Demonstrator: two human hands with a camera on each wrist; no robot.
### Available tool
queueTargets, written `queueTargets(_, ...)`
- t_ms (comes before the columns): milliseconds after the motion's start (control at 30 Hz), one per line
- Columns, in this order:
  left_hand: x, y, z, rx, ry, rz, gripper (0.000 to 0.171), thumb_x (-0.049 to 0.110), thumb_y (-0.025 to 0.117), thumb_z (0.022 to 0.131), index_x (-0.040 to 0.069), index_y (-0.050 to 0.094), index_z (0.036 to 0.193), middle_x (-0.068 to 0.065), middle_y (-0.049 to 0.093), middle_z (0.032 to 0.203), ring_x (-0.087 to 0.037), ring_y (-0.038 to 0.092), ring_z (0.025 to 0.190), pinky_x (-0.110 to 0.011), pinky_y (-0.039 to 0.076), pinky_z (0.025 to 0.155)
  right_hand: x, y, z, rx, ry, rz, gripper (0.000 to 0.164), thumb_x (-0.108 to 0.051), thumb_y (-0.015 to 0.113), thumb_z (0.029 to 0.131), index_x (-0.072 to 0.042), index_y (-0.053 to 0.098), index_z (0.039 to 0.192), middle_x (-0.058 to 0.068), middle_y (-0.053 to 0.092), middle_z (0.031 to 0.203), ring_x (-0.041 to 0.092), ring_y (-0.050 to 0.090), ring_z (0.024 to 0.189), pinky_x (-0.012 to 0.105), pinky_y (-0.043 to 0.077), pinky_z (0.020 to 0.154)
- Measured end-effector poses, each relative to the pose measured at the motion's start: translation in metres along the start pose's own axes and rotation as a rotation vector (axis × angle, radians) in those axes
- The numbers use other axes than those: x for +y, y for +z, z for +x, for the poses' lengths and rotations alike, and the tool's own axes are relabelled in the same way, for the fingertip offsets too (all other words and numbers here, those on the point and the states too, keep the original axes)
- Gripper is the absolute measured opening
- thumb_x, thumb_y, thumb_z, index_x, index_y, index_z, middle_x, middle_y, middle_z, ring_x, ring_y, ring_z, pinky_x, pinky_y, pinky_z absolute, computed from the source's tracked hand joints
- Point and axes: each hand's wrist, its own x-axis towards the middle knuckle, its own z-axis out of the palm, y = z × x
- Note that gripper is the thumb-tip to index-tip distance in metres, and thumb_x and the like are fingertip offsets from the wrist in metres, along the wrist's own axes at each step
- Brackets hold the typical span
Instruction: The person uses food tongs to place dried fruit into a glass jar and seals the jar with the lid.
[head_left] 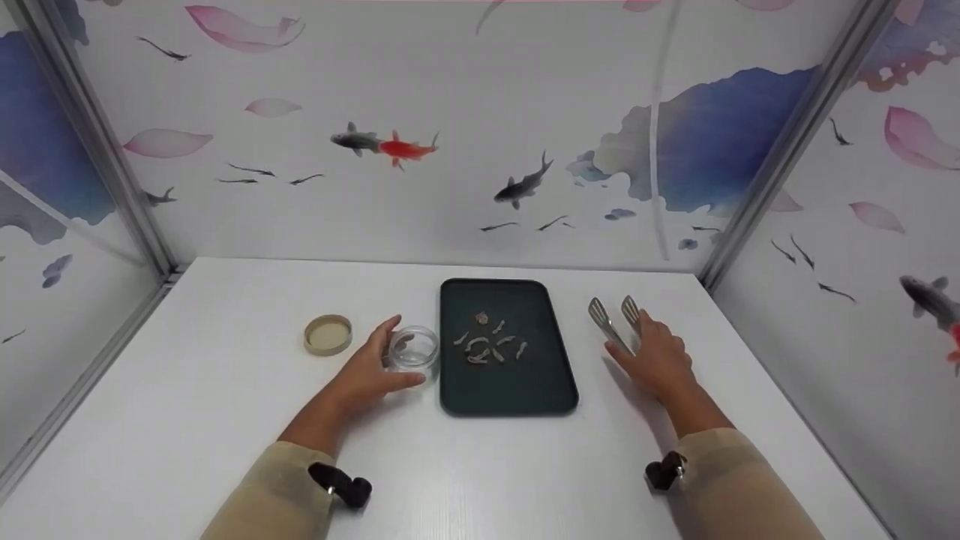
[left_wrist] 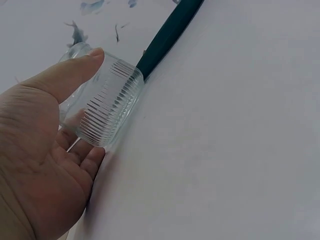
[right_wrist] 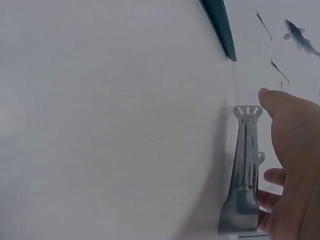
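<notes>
My left hand curves round a clear glass jar, thumb on the near side and fingers on the far side. The left wrist view shows the thumb over the jar's ribbed wall. My right hand is at a pair of metal tongs with slotted, spread tips. Its thumb stretches out past the tongs in the right wrist view, and the other fingers are partly hidden behind them. Between the hands lies a dark green tray bearing several small, dried, twisted pieces.
A round, shallow tan lid lies on the white table, left of the jar. White walls printed with fish and petals enclose the back and sides, with metal posts at the corners.
</notes>
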Motion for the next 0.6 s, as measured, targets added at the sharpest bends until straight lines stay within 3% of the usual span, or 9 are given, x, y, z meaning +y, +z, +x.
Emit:
queueTargets(200, 0.000, 0.001, -0.001, 0.001, -0.010, -0.011, 0.119, 0.042, 0.095, 0.081, 0.030, 0.019, 0.172, -0.012, 0.031, 0.177, -0.034, 0.030, 0.165, -0.059, 0.023, 0.134, 0.002, 0.005, 0.004, -0.023, 0.076, 0.025, 0.102, -0.060, 0.058, 0.104, 0.003, 0.011, 0.170, 0.039, 0.029, 0.164, 0.060, 0.036, 0.146, 0.074, 0.038, 0.116)
queueTargets(400, 0.000, 0.001, -0.001, -0.013, 0.012, -0.046, 0.119, 0.043, 0.094, 0.081, 0.028, 0.018, 0.172, -0.009, 0.037, 0.174, -0.035, 0.032, 0.164, -0.058, 0.026, 0.133, 0.008, 0.011, 0.007, -0.045, 0.088, 0.058, 0.096, -0.056, 0.054, 0.106, 0.006, 0.015, 0.168, 0.038, 0.030, 0.161, 0.057, 0.041, 0.144, 0.070, 0.040, 0.117)
queueTargets(600, -0.002, 0.001, 0.001, -0.008, 0.011, -0.032, 0.118, 0.042, 0.094, 0.081, 0.029, 0.019, 0.171, -0.012, 0.033, 0.176, -0.034, 0.032, 0.164, -0.058, 0.025, 0.133, 0.009, 0.011, 0.009, -0.056, 0.099, 0.038, 0.090, -0.051, 0.053, 0.107, 0.008, 0.019, 0.166, 0.039, 0.036, 0.156, 0.057, 0.046, 0.141, 0.070, 0.043, 0.115)
